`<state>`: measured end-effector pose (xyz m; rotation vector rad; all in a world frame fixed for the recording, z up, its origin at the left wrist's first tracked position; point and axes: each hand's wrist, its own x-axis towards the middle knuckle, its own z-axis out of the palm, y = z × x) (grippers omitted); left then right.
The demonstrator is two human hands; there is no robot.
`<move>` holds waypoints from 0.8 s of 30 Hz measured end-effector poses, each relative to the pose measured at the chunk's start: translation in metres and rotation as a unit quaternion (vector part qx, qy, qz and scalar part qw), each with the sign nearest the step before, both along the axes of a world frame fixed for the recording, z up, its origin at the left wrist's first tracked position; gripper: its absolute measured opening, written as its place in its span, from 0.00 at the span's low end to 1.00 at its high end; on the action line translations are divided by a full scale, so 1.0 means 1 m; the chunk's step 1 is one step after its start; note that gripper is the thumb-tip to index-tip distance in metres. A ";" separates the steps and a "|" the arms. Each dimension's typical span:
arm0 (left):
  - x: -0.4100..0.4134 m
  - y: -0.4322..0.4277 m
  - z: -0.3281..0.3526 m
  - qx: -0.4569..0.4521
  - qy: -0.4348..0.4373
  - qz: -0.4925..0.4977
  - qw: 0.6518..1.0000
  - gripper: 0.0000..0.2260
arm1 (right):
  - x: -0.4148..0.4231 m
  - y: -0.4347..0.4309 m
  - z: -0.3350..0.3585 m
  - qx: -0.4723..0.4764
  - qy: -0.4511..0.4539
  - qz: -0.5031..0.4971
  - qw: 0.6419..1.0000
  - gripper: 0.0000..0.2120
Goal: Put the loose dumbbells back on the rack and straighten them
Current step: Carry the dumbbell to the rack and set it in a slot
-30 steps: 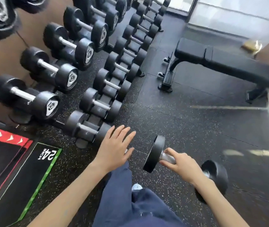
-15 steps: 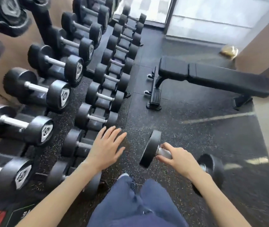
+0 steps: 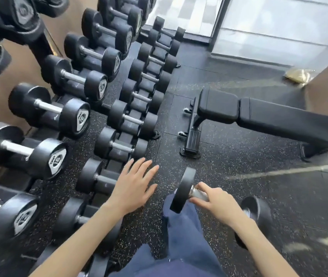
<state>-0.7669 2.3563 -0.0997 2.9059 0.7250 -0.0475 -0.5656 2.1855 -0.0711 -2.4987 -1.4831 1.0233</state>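
A person's right hand, at 5 o'clock in the view, has its grip clamped on the metal handle of a loose dumbbell, whose nearer black end sits in front of a blue trouser leg. The left hand, at 6 o'clock, has its grip apart, fingers straight and spread over the front end of the lower row; whether it touches cannot be told. The rack, with its racked dumbbells, runs from 7 to 12 o'clock. A black bench stands at 3 o'clock on the speckled floor.
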 end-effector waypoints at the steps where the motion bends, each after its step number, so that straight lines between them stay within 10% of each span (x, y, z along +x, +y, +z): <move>1: 0.019 0.011 0.003 0.002 0.003 0.000 1.000 0.24 | 0.021 0.013 0.002 0.001 -0.005 0.003 1.000 0.22; 24: 0.270 0.316 0.011 0.015 -0.017 0.010 1.000 0.24 | 0.288 0.316 0.010 0.007 -0.042 0.019 0.999 0.22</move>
